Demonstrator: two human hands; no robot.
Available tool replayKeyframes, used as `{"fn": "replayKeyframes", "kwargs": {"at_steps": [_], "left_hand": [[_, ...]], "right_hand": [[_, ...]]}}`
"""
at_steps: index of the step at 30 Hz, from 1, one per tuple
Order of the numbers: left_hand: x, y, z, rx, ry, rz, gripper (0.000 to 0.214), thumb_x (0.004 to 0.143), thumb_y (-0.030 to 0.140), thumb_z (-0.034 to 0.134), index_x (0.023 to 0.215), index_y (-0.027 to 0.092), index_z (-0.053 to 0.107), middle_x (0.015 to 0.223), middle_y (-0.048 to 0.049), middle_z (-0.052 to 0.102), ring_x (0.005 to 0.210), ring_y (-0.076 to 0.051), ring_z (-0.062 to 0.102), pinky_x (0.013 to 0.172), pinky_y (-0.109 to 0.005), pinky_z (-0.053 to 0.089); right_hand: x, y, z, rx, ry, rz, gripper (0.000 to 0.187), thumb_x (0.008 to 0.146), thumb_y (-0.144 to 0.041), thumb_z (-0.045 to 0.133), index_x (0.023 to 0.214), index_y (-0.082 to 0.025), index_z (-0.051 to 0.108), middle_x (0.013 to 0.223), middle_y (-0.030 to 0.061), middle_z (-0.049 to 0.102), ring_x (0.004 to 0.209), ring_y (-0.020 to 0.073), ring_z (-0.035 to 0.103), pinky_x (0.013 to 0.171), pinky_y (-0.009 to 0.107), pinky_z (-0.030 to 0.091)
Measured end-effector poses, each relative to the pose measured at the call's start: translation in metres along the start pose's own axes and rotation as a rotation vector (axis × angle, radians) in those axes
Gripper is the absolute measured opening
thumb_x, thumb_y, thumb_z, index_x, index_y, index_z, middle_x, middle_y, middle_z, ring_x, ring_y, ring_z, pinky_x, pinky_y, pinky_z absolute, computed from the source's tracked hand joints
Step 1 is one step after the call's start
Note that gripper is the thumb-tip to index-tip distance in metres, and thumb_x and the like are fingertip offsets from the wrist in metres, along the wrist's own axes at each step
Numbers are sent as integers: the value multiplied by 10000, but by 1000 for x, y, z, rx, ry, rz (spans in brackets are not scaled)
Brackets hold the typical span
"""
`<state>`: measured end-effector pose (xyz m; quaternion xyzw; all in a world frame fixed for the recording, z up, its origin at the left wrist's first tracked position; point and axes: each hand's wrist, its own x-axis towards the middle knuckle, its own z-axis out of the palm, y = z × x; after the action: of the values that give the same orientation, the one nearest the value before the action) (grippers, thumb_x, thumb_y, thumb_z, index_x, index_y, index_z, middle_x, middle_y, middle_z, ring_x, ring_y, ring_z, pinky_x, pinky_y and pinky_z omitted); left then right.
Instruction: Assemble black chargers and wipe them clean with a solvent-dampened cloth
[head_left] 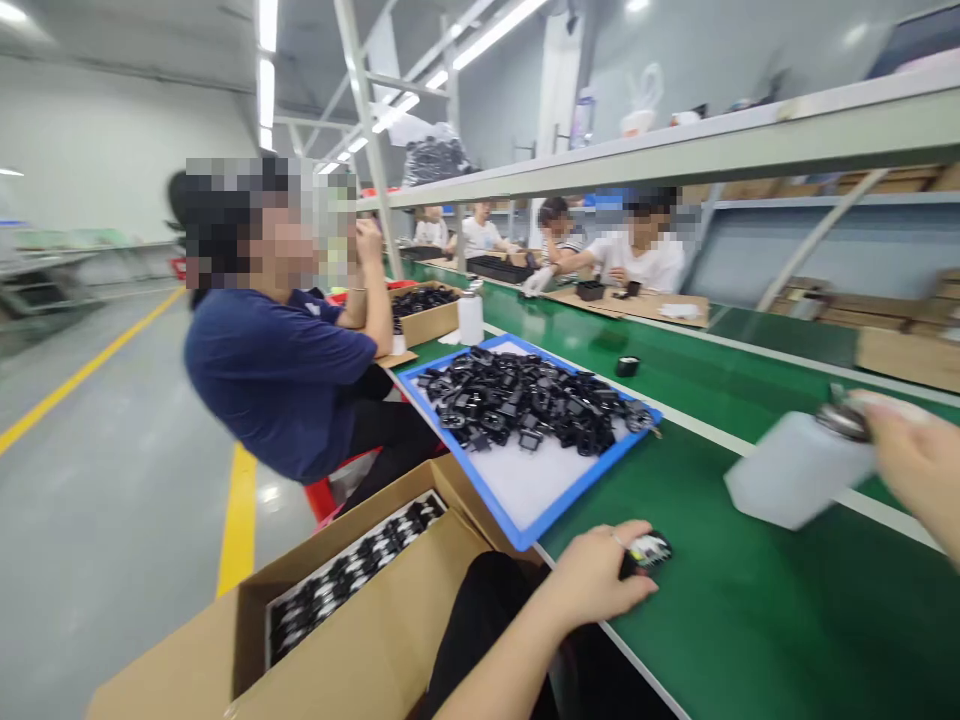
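My left hand is closed around a small black part with a pale, shiny face, low over the green tabletop near its front edge. At the right, my right hand grips a translucent white plastic bottle by its metal top. The bottle is tilted, and my fingers behind its top are partly hidden. Beyond my left hand lies a blue-rimmed tray with a heap of small black plastic parts on its white bottom.
An open cardboard box holding rows of black and white parts stands beside my leg. A small black piece and another white bottle are on the green table. A co-worker sits at the left; several others sit opposite, below a shelf.
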<state>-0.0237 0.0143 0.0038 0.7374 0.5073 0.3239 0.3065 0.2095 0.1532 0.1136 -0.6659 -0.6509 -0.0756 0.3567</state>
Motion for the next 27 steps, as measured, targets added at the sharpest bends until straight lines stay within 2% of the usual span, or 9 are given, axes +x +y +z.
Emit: {"fn": "replayKeyframes", "kwargs": {"at_steps": [1,2,6,11,16,27], "left_hand": [[0,0,1,-6,7,-10,499,656,259,527,1136,211,399,1067,-52,513,970,-189,464,847,-305,367],[1,0,1,-12,11,-20,494,656,241,521,1134,203,403,1057,-55,518,966,-186,467,851,-307,365],[4,-2,3,-42,10,-41,490,673,209,483,1152,177,383,1062,-65,509,964,-169,473,873,-309,349],[3,-3,4,-57,-3,-51,470,682,206,471,1144,183,388,1009,-54,529,935,-157,485,875,-313,347],[2,-2,3,-52,4,-56,478,683,208,472,1151,184,380,950,-47,544,905,-156,492,859,-316,358],[3,-2,2,-43,3,-55,500,684,213,472,1170,179,361,1085,-69,492,993,-170,462,884,-314,338]], "right_hand": [[-1,-2,-5,25,-44,108,288,611,-421,282,638,-222,489,693,154,554,709,305,517,505,368,355],[-1,-5,-9,71,-58,139,285,608,-424,274,614,-211,462,692,165,551,728,309,513,528,368,362],[-3,-7,-9,121,-57,94,329,657,-448,253,596,-191,449,696,146,565,735,276,515,582,333,382],[-6,4,1,136,-1,49,400,707,-437,223,679,-164,514,714,114,578,703,262,526,572,327,390],[-4,6,3,136,25,-6,400,735,-416,241,702,-160,546,696,103,582,677,258,532,551,321,392],[-5,5,2,121,-14,28,381,752,-386,259,751,-141,551,787,125,583,760,271,533,633,332,396]]}}
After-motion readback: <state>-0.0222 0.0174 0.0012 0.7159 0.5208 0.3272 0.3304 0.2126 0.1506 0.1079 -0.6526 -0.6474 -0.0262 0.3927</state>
